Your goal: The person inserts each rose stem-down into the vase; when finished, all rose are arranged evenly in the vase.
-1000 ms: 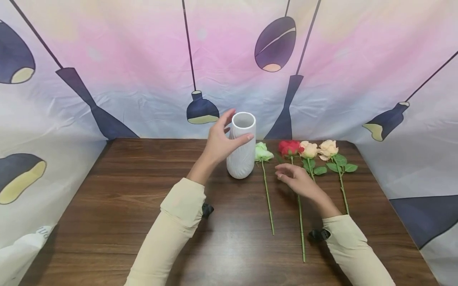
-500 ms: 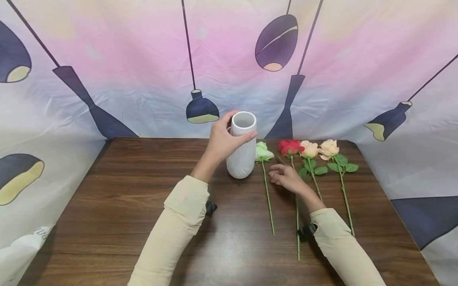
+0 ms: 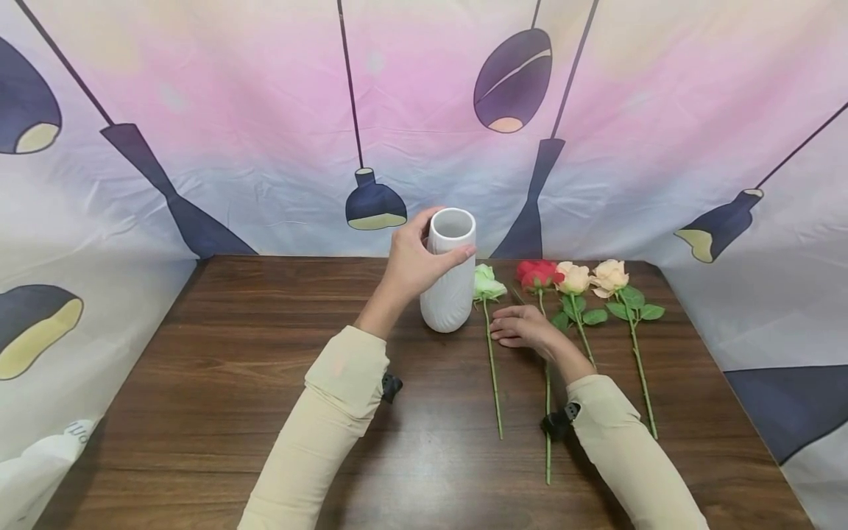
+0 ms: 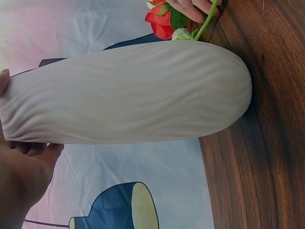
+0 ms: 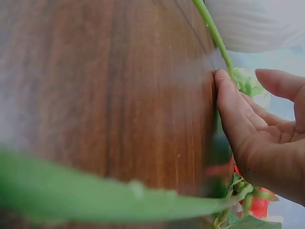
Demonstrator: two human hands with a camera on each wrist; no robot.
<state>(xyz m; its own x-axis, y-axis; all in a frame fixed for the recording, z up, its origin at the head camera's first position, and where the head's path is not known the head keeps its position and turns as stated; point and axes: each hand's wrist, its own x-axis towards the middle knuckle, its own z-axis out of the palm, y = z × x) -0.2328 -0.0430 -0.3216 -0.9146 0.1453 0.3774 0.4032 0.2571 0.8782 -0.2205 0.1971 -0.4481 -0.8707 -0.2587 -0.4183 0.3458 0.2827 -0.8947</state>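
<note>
A tall white vase [image 3: 447, 294] with a wavy relief stands upright at the back middle of the table. Around its upper part, just below the rim, my left hand [image 3: 414, 258] grips it with thumb and fingers; the left wrist view shows the vase [image 4: 133, 93] lengthwise. To its right lies a pale green rose [image 3: 489, 283], its stem running toward me. My right hand [image 3: 523, 327] is low beside that stem. In the right wrist view its fingertips [image 5: 222, 76] are right at the green stem [image 5: 214, 36], with the thumb held apart.
Right of the green rose lie a red rose [image 3: 536, 274] and two peach roses [image 3: 573, 278], one of them [image 3: 609, 277] farthest right. The right forearm passes over the red rose's stem. A printed cloth backdrop [image 3: 285, 147] rises behind the wooden table [image 3: 232, 383].
My right hand has moved left, from over the red rose's stem to the green rose's stem. My left hand has closed from loosely around the vase to a grip on it.
</note>
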